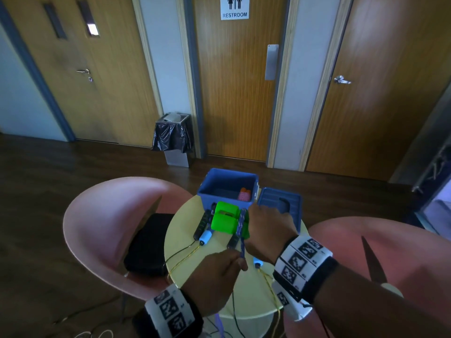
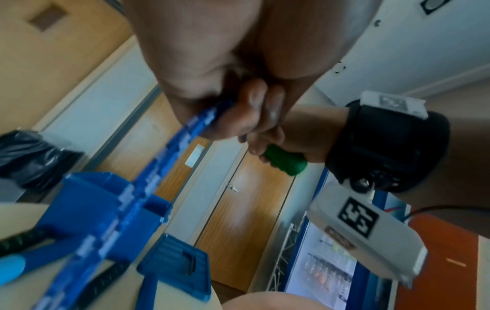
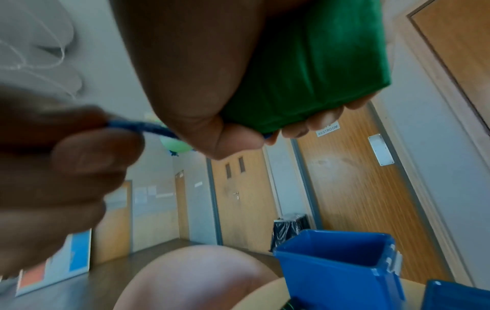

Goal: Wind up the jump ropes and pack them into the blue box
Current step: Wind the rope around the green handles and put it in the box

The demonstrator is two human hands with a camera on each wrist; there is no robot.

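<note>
Left hand [image 1: 214, 269] pinches blue rope [image 1: 240, 230]; right hand [image 1: 267, 228] grips green handle [image 3: 305, 69] beside blue box [image 1: 228, 189]; door sign [image 1: 234, 7] reads RESTROOM.

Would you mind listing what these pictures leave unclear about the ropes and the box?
- Head view: the blue box front wall hides most of its inside.
- Head view: the right hand covers part of the green block.
- Left wrist view: the blue rope is motion-blurred.
- Head view: cords run off the table's near edge.

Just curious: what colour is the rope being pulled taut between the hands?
Blue with pale flecks; the rope shows best in the head view.
</note>
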